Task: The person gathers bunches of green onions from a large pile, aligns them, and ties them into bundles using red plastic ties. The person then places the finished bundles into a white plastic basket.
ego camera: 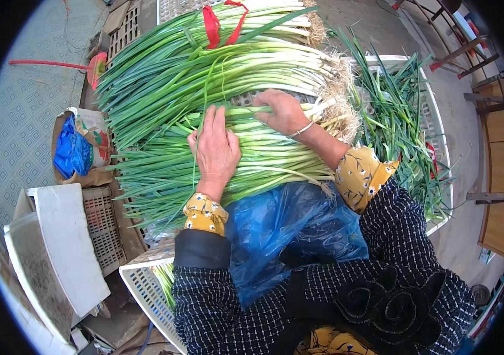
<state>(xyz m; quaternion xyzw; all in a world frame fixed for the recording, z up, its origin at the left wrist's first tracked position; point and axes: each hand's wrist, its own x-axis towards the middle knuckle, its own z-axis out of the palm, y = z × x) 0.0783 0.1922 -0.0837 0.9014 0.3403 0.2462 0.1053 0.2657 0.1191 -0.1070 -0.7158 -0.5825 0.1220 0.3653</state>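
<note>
In front of me lies the near pile of green onions [274,153], white root ends to the right and green leaves to the left. My left hand [216,148] rests palm down across its stalks, thumb spread from the fingers. A long loose green leaf [204,93] runs down past that hand. At the pile's far edge, my right hand [282,113] bends over the stalks, thumb and finger apart; whether it grips any is unclear. Beyond it lies another layer of green onions [252,66], and at the top a bunch tied with red ribbon [211,26].
A blue plastic sheet [274,222] covers my lap. To the right, a white crate [444,133] holds loose leaves [398,111]. At left are a cardboard box [94,177] with a blue bag [73,148], white foam boxes [67,244] and a red-handled tool [50,63]. Another perforated crate [145,288] stands near my left elbow.
</note>
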